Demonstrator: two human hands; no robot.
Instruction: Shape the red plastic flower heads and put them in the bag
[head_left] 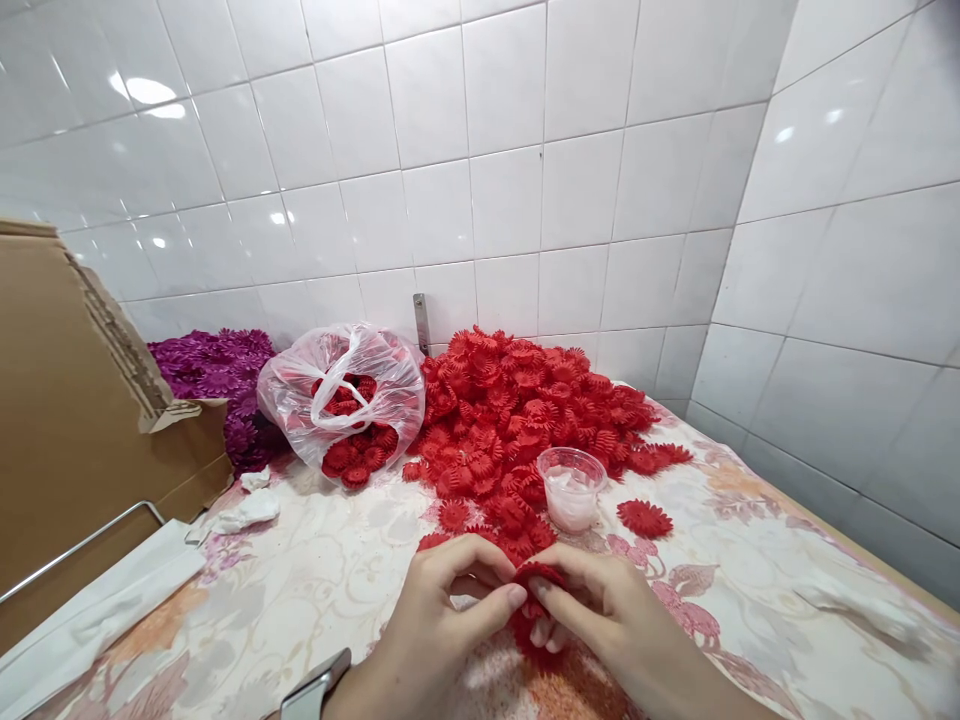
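Note:
Close to the table's front, my left hand (446, 610) and my right hand (611, 610) meet over a red artificial flower (538, 576). Thumbs and fingers of both hands pinch it, and they cover much of it. More red lies just below my fingers, partly hidden. A large heap of red artificial flowers (517, 400) spreads out beyond my hands. At its near edge stands a clear plastic cup (572, 490) with whitish contents. One loose red flower (644, 519) rests to the right of the cup.
Left of the heap sits a clear plastic bag (289, 400) of darker red flowers, with a pile of purple flowers (217, 375) behind. A torn cardboard box (82, 370) stands at far left. White crumpled tissue (244, 513) lies on the floral tablecloth (322, 570). Tiled walls (502, 200) border the table.

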